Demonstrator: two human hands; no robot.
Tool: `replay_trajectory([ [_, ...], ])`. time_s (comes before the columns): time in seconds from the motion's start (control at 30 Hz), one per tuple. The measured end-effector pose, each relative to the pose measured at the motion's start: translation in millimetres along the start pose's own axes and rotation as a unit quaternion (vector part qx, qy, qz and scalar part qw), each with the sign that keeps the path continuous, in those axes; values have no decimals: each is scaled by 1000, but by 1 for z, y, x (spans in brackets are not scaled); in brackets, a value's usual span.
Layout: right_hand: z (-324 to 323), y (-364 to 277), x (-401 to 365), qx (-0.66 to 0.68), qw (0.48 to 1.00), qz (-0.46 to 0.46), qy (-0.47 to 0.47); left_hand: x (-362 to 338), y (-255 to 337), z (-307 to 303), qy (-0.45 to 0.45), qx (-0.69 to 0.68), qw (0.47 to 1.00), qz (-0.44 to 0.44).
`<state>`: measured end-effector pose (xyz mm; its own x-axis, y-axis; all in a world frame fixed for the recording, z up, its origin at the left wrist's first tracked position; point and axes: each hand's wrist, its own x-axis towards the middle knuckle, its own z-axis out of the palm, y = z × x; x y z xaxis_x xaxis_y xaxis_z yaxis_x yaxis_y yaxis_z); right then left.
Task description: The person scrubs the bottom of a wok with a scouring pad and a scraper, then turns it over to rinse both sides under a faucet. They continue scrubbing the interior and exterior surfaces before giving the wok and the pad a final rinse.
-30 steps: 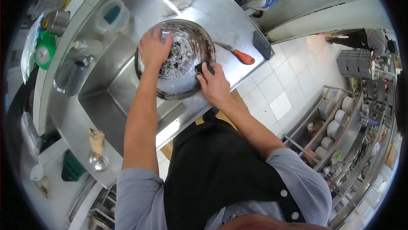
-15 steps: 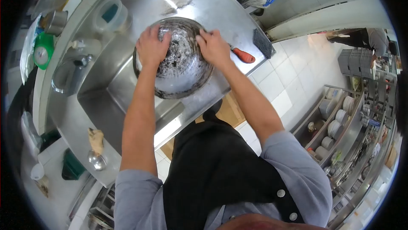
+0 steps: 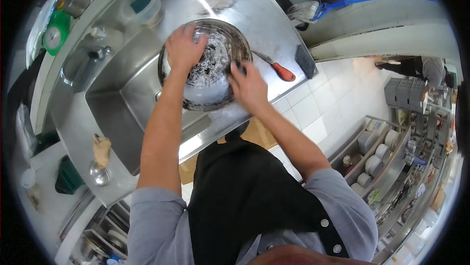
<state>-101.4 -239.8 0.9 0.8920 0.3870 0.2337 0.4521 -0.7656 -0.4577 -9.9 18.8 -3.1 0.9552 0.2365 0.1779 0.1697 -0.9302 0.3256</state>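
A round metal pan (image 3: 210,96), stained with black grime and whitish smears, sits at the right edge of the sink basin (image 3: 115,103), partly over the counter. My left hand (image 3: 185,49) is closed on its upper left side, fingertips at the rim and thumb on the stained face. Over the pan's right side my right hand (image 3: 249,86) has bent fingers around a small dark pad (image 3: 239,67), mostly hidden and slightly blurred. Just right of the pan lies a tool with a red handle (image 3: 284,72) and a metal blade. A dark scouring block (image 3: 305,61) rests near the counter corner.
A clear plastic tub (image 3: 142,5) stands behind the sink, near the faucet (image 3: 98,53). A ladle (image 3: 100,173) with a cloth-wrapped handle lies at left. A blue-handled brush (image 3: 338,4) is beyond the counter. Another person (image 3: 433,71) is at far right, near grey crates (image 3: 405,93).
My right hand has moved down along the pan's right side with the dark pad. The left hand keeps its place on the pan. The whole view has shifted slightly.
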Motion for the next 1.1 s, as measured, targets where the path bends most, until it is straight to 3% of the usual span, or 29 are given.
replay_trajectory([
  [0.03,-6,-5,-22,6,1000,-27,-10,-1,1,-2,-8,1,1000,-5],
  [0.13,-9,16,16,-8,998,-56,-18,-2,1,1,1,12,1000,-10],
  [0.23,-1,25,77,-12,999,48,-14,-2,-1,2,-5,5,1000,-8],
  [0.27,6,18,64,-42,999,24,25,-2,1,2,-8,7,1000,-8],
  [0.4,-13,6,-8,-24,995,-94,-18,-3,-1,3,-12,8,1000,-13],
  [0.5,-3,22,49,-16,996,-86,20,-1,-2,4,-7,9,1000,-9],
  [0.63,1,70,117,131,990,-7,-55,-3,-1,4,-9,-25,1000,-15],
  [0.67,-8,75,114,277,952,99,-87,0,-1,3,-18,-26,999,-13],
  [0.73,-42,58,105,531,779,297,-150,0,-4,2,-36,-29,999,-15],
  [0.83,-18,77,78,471,834,263,-114,-3,-1,0,-25,-9,999,-19],
  [0.87,-13,88,76,405,866,260,-138,-3,-1,0,-24,-8,999,-21],
  [0.97,-30,96,88,314,878,266,-246,-2,-3,3,-22,-5,999,-24],
  [1.1,-21,70,93,189,949,208,-142,-2,-2,3,-29,-11,999,-21],
])
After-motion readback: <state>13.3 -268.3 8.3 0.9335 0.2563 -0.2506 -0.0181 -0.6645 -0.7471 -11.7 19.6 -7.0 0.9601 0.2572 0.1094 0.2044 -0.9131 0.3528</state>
